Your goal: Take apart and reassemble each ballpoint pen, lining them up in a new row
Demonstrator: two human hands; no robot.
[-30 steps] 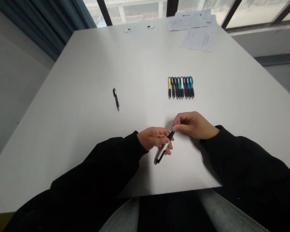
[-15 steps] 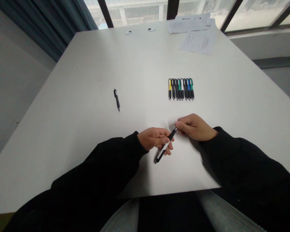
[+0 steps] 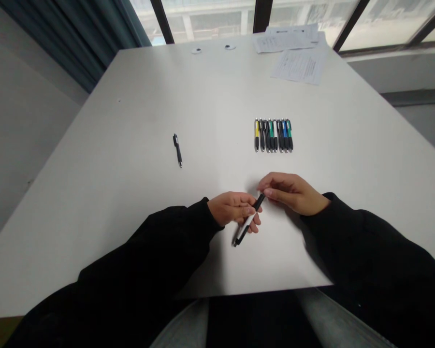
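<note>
My left hand grips a pen with a white barrel and a black grip, held slanting above the front part of the table. Its black grip end points up and right, toward my right hand. Thumb and fingers of that hand are pinched together at the pen's end, around the pen tip, which they mostly hide. To the left, a black pen lies alone on the table. Beyond my right hand lies a row of several pens side by side, with yellow, black, green, white and blue barrels.
Printed papers lie at the far right of the white table. Two small white pieces with dark spots are near the far edge. Windows and a blue-grey curtain stand behind the table.
My right fingers have shifted slightly left and closed over the pen's end. The silver tip that showed there is now out of sight. My left hand keeps its hold, and the view has tilted slightly.
</note>
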